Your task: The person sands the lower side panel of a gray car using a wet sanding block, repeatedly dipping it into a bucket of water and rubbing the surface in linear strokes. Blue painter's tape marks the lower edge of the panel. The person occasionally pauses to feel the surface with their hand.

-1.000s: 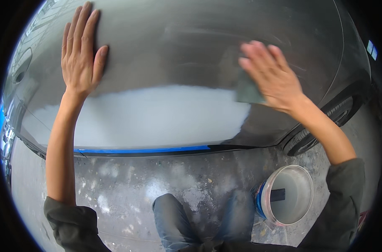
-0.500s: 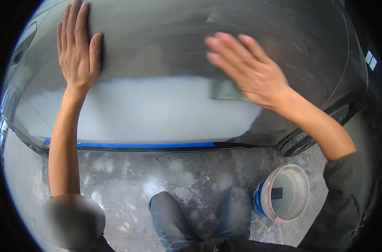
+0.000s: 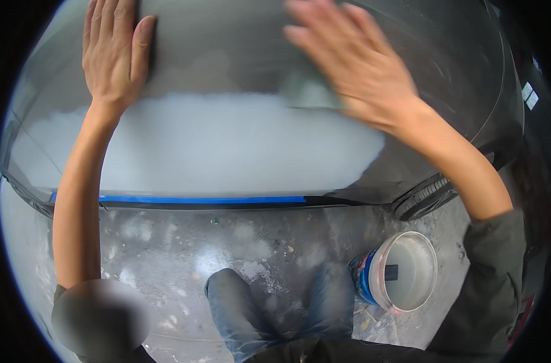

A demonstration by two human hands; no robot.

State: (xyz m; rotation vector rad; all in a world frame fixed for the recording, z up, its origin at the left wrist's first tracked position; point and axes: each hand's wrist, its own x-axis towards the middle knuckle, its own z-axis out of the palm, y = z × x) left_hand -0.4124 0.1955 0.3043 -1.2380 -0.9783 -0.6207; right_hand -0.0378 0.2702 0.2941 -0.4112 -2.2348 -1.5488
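Both arms reach over a dark grey car panel (image 3: 221,36) with a pale grey primer patch (image 3: 245,148) along its lower part. My left hand (image 3: 113,57) lies flat on the dark paint above the patch, fingers stretched, holding nothing. Under the palm of my right hand (image 3: 363,72), which is blurred by motion, a green-grey sheet of sandpaper (image 3: 309,92) is pressed to the panel at the patch's upper edge. Most of the sheet's far part is hidden or smeared.
Blue masking tape (image 3: 203,199) runs along the panel's lower edge. A wheel (image 3: 425,196) shows at the right. On the stained concrete floor (image 3: 160,242) stands a bucket (image 3: 381,290) of cloudy liquid with a dark block (image 3: 392,272) in it, beside my knees.
My right hand and the sandpaper have moved up and a little left across the panel. My left hand stays flat on it. The whole view has shifted slightly.
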